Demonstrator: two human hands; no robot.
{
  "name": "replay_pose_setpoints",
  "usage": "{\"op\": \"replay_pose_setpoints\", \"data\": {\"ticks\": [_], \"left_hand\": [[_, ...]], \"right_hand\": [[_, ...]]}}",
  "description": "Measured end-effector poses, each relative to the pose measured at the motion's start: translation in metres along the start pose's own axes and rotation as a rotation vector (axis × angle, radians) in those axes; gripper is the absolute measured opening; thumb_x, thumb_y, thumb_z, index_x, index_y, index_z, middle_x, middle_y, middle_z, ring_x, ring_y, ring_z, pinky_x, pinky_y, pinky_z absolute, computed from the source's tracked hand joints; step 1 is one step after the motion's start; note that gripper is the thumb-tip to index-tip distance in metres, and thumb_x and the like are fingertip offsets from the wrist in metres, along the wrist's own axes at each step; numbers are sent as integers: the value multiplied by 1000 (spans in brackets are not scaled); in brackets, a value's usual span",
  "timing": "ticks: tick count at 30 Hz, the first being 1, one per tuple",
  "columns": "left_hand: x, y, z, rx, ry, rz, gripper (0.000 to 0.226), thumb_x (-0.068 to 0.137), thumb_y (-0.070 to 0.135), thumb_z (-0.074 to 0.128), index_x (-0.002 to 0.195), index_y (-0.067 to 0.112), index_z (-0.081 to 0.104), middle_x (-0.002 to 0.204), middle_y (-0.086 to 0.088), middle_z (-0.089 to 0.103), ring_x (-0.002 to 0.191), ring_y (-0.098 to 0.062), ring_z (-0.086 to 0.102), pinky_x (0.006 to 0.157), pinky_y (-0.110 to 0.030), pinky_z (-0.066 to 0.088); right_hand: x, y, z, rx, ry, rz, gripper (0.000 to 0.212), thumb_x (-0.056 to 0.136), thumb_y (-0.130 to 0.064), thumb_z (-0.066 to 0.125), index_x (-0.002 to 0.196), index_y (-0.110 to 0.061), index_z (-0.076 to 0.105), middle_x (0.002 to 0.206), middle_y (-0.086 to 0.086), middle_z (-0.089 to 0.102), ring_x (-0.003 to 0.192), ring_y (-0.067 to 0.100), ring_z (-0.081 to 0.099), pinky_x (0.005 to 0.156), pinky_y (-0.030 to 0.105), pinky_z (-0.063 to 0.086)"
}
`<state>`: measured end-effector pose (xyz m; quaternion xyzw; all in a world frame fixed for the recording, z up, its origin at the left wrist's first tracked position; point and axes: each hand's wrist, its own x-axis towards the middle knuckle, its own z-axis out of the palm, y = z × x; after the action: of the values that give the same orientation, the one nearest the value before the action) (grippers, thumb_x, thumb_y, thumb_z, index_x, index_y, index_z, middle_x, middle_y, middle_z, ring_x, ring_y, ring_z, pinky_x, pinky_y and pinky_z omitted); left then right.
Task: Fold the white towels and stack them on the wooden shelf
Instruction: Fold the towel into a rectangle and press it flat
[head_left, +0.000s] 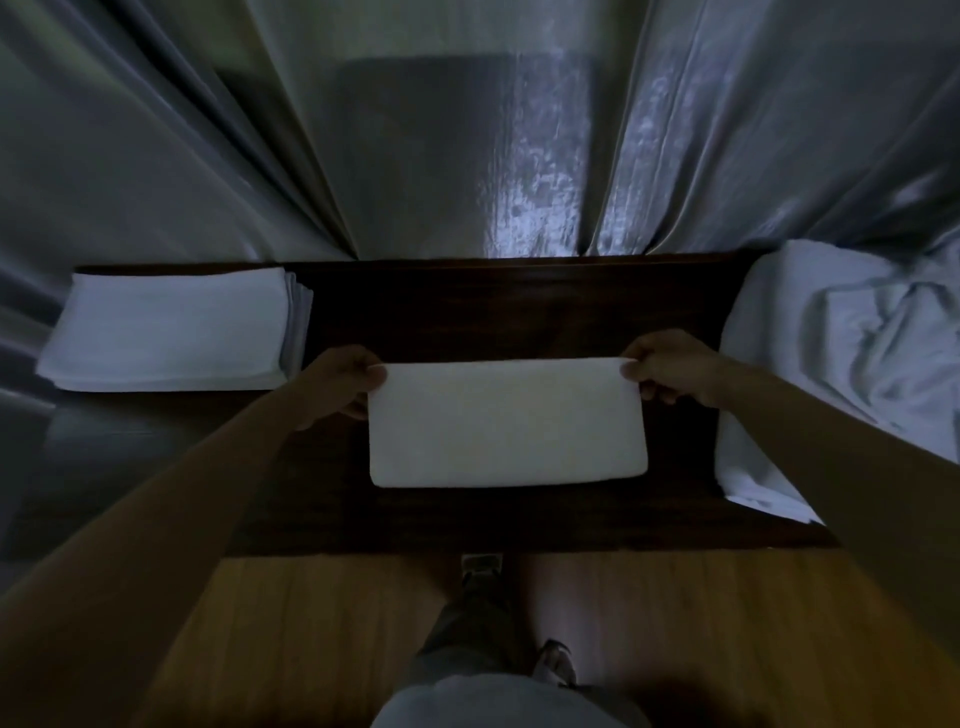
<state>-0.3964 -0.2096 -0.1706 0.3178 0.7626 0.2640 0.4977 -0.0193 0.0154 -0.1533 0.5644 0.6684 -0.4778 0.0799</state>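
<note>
A white towel (506, 423), folded into a flat rectangle, lies in the middle of the dark wooden shelf (509, 306). My left hand (343, 379) pinches its far left corner. My right hand (670, 366) pinches its far right corner. A stack of folded white towels (166, 330) sits on the left end of the shelf. A loose heap of unfolded white towels (841, 364) covers the right end.
Grey curtains (467, 130) hang straight behind the shelf. The wooden floor (291, 623) lies below its front edge, where my legs and sandalled feet (556, 662) stand.
</note>
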Motion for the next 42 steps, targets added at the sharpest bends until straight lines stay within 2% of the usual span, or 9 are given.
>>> {"op": "replay_pose_setpoints", "data": {"ticks": [7, 11, 14, 16, 20, 24, 27, 34, 42], "left_hand": [[33, -15, 23, 231, 223, 64, 16, 104, 31, 52, 114, 20, 56, 100, 1, 61, 84, -15, 63, 64, -34, 56], [35, -22, 39, 172, 368, 43, 36, 102, 33, 56, 132, 13, 49, 97, 3, 59, 77, -5, 56, 59, -25, 44], [22, -15, 49, 76, 496, 0, 48, 100, 36, 59, 134, 6, 45, 108, -4, 61, 94, -19, 62, 69, -28, 47], [7, -10, 63, 297, 593, 157, 45, 100, 31, 58, 135, 5, 48, 126, -13, 58, 117, -28, 56, 93, -38, 50], [-10, 9, 122, 613, 368, 549, 52, 101, 30, 56, 148, 12, 43, 158, -12, 37, 148, -27, 30, 123, -41, 24], [10, 1, 162, 940, 168, 482, 73, 106, 47, 38, 160, 6, 12, 168, -17, 3, 156, -31, -1, 126, -48, 7], [21, -22, 161, 953, 182, 432, 71, 104, 52, 21, 161, 13, 5, 169, -13, 0, 156, -31, -8, 126, -51, 1], [29, -52, 141, 973, 300, 436, 91, 90, 79, 29, 162, 28, 7, 170, -9, 2, 156, -34, -5, 124, -57, 4], [27, -69, 111, 889, 334, 375, 98, 88, 82, 31, 162, 26, -1, 169, -12, -6, 156, -28, -9, 126, -52, 3]], "right_hand": [[31, 3, 13, -11, 78, 6, 12, 99, -12, 63, 108, -8, 68, 81, 10, 66, 64, 17, 59, 44, 26, 43], [35, 4, 25, -63, 183, -3, 21, 97, -12, 62, 117, -6, 67, 107, 14, 68, 87, 21, 61, 63, 28, 47], [22, 3, 43, -213, 368, -114, 38, 96, -10, 61, 132, -1, 56, 123, 24, 61, 109, 33, 59, 84, 35, 47], [6, 1, 66, -445, 516, -284, 44, 95, -15, 60, 136, -2, 53, 129, 27, 55, 117, 43, 53, 94, 46, 47], [-11, -26, 135, -513, 330, -587, 54, 96, -22, 61, 146, -5, 49, 152, 24, 44, 142, 42, 41, 114, 55, 37], [5, -33, 184, -660, 202, -545, 79, 92, -34, 64, 157, -2, 32, 166, 23, 21, 155, 40, 17, 125, 58, 15], [16, -11, 189, -704, 281, -576, 71, 98, -38, 45, 159, -7, 30, 167, 22, 20, 156, 38, 14, 125, 60, 9], [35, 30, 167, -752, 406, -632, 71, 102, -58, 30, 164, -27, 14, 171, 11, 12, 158, 32, 8, 127, 55, 6], [41, 65, 120, -735, 401, -616, 65, 105, -46, 30, 164, -22, 15, 171, 13, 12, 159, 27, 7, 129, 39, 5]]}}
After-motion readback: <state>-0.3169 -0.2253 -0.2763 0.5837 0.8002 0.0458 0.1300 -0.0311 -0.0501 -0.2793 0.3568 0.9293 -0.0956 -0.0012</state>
